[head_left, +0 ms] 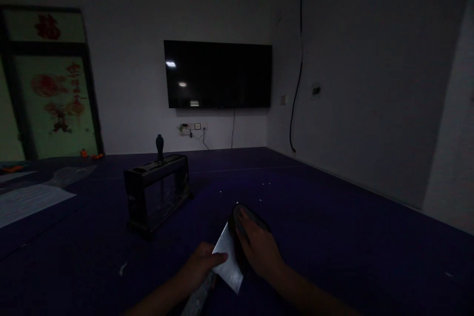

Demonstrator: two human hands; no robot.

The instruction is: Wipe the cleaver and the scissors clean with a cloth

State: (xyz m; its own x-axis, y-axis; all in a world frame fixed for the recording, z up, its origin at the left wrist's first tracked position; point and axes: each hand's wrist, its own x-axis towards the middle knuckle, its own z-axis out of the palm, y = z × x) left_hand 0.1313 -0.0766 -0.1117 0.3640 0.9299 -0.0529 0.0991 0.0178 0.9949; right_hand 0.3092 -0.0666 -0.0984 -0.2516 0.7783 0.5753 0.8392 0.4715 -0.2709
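My left hand (202, 266) is closed on a shiny pale flat piece (230, 272), its thumb pressed on the face. A greyish strip-like part (198, 300) runs below that hand to the bottom edge; I cannot tell if it joins the pale piece. My right hand (261, 249) grips a dark, round-edged thing (237, 222) with a greyish top, its fingers laid over it. The pale piece touches or lies against this dark thing's left side. Dim light hides what kind of thing it is. Both hands are above the purple surface (333, 252).
A black box-like frame with a see-through side (148, 202) stands left of centre, a small dark vase-shaped object (159, 145) on top. White sheets (33, 200) lie far left. White scraps (123, 269) dot the surface. A television (218, 74) hangs on the back wall.
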